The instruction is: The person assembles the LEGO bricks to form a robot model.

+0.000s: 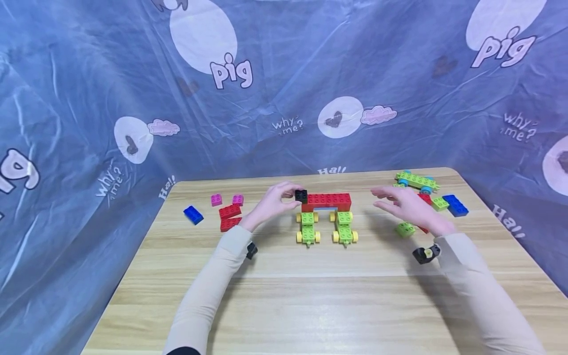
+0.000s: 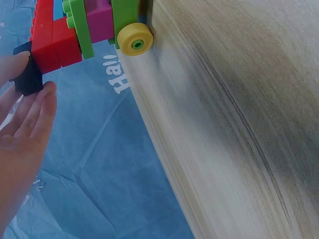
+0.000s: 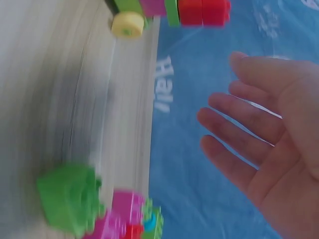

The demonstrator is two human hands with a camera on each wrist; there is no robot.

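Note:
My left hand (image 1: pixel 275 199) pinches a small black brick (image 1: pixel 301 196) between thumb and fingers at the left end of a red beam of bricks (image 1: pixel 329 199). In the left wrist view the black brick (image 2: pixel 30 75) sits right against the red end. Two lime-green wheeled bases (image 1: pixel 308 230) with yellow wheels (image 2: pixel 135 39) stand under the structure. A purple brick (image 2: pixel 99 21) shows between green pieces there. Right of the beam, my right hand (image 1: pixel 401 201) hovers with fingers extended and apart, holding nothing; the right wrist view shows its bare palm (image 3: pixel 284 164).
At left lie a blue brick (image 1: pixel 193 215), two pink bricks (image 1: pixel 216 199) and two red bricks (image 1: pixel 230 212). At right are a green wheeled base with blue wheels (image 1: pixel 416 181), another blue brick (image 1: pixel 455 205) and lime-green bricks (image 1: pixel 405 229). A blue printed curtain (image 1: pixel 284 88) hangs behind the table.

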